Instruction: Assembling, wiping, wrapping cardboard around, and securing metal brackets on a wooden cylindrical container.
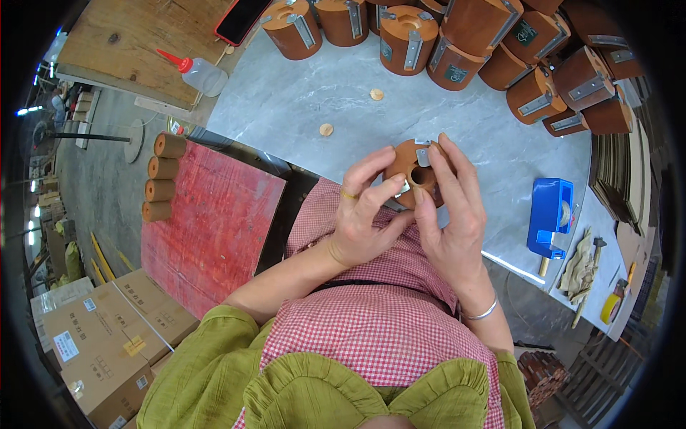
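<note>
A round brown wooden piece (405,156) with a dark hole near its middle is between my two hands at the table's near edge. Small metal plates lie on its top face, one of them a shiny silver plate (422,155) at the far side. My left hand (359,218) is closed round the left side, its fingertips by another small metal piece (402,189). From the right, my right hand (457,218) grips the piece, fingers along the far right rim and thumb close to the hole. The underside is hidden.
Several brown cylinders (409,36) with metal strips crowd the table's far side. Two small wooden discs (376,94) lie nearer. At right are a blue tape dispenser (549,218) and a hammer (589,275). A red board (207,229) with several small cylinders (162,168) stands left.
</note>
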`<state>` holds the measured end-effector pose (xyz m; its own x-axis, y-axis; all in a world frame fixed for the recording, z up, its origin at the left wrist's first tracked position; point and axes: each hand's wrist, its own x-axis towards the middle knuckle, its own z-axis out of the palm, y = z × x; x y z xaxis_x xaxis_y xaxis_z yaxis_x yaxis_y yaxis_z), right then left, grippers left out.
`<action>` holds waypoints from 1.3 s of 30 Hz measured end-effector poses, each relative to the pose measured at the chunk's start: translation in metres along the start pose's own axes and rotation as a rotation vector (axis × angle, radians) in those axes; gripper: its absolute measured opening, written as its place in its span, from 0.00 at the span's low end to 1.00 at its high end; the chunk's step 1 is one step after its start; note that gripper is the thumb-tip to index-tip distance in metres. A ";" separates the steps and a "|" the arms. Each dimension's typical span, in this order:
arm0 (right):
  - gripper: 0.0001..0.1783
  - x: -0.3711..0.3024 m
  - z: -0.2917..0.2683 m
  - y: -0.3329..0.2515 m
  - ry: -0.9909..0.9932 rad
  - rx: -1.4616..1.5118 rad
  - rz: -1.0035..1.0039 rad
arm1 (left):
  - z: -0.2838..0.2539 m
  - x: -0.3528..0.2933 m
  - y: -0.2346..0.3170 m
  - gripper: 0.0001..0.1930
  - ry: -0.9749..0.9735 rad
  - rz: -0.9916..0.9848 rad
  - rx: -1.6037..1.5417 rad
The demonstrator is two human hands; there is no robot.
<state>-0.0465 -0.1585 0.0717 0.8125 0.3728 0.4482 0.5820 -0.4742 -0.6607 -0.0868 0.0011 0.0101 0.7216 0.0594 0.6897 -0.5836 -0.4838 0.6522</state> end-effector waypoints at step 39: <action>0.30 -0.009 -0.076 -0.003 0.266 -0.082 0.144 | 0.000 0.003 0.004 0.56 0.037 -0.650 -0.103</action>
<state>-0.0531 -0.2214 0.1151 0.8607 0.0806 0.5027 0.4525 -0.5734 -0.6829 -0.0871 -0.0005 0.0147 0.9268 0.3422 0.1547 -0.0676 -0.2531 0.9651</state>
